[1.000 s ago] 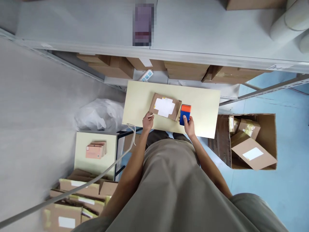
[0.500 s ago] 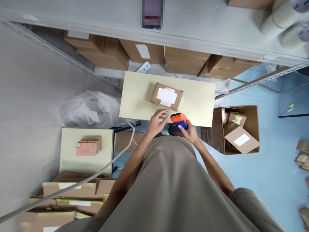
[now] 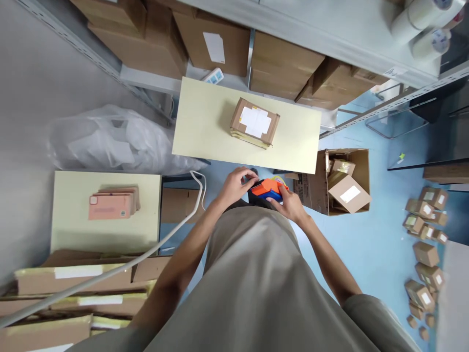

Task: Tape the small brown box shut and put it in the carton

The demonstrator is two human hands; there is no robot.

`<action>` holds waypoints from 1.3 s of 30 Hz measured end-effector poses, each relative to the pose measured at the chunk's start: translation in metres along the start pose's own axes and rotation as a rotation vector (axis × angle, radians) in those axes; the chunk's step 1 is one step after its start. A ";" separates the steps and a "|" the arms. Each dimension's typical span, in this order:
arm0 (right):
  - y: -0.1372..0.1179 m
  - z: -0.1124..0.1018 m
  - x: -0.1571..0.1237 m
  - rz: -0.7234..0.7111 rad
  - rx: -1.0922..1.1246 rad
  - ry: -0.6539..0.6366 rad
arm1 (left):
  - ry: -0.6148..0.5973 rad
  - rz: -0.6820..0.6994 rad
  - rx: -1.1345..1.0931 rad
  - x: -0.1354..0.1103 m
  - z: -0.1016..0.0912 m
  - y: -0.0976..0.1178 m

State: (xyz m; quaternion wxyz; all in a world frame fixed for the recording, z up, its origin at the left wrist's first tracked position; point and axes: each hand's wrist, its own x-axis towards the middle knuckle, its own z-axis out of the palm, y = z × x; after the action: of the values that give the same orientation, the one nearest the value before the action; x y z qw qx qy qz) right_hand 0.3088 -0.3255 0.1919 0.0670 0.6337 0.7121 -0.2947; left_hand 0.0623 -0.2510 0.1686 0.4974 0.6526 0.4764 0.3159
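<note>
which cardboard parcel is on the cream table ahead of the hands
The parcel with the cross-shaped white label, the only one on that tabletop; others lie in the open carton or on the blue floor.

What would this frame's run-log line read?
right hand: holds orange-and-blue tool | left hand: beside tool, contact unclear | labelled box: on cream table, neither hand touching

We see a labelled box (image 3: 255,122) on the pale table (image 3: 296,142), a few pink packets (image 3: 109,207) on the side table (image 3: 73,232), and small parcels (image 3: 426,253) on the blue floor (image 3: 383,264).
</note>
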 end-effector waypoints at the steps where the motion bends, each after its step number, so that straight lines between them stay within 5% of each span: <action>1: -0.001 0.001 -0.005 0.003 -0.016 -0.019 | -0.006 -0.015 0.001 -0.005 0.002 -0.002; 11: 0.002 -0.024 -0.010 -0.084 -0.126 -0.203 | 0.089 -0.133 -0.046 -0.042 0.032 -0.034; 16: 0.048 -0.058 -0.013 -0.091 -0.217 -0.252 | 0.278 -0.220 -0.054 -0.031 0.045 -0.048; 20: 0.112 -0.074 -0.007 -0.058 -0.281 -0.238 | 0.349 -0.287 -0.034 -0.002 0.049 -0.070; 24: 0.155 -0.072 0.031 -0.037 -0.289 -0.187 | 0.429 -0.277 -0.038 0.044 0.074 -0.094; 30: 0.179 -0.052 0.112 -0.066 -0.272 -0.111 | 0.669 -0.339 -0.006 0.112 0.107 -0.135; 39: 0.192 -0.028 0.178 -0.029 -0.243 -0.097 | 0.793 -0.387 -0.019 0.171 0.114 -0.171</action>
State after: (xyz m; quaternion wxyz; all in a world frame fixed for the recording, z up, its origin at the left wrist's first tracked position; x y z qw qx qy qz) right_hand 0.4645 -0.1531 0.0669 0.1730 0.5956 0.7476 -0.2376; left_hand 0.1696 -0.1218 -0.0392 0.3321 0.3752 0.7409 0.4472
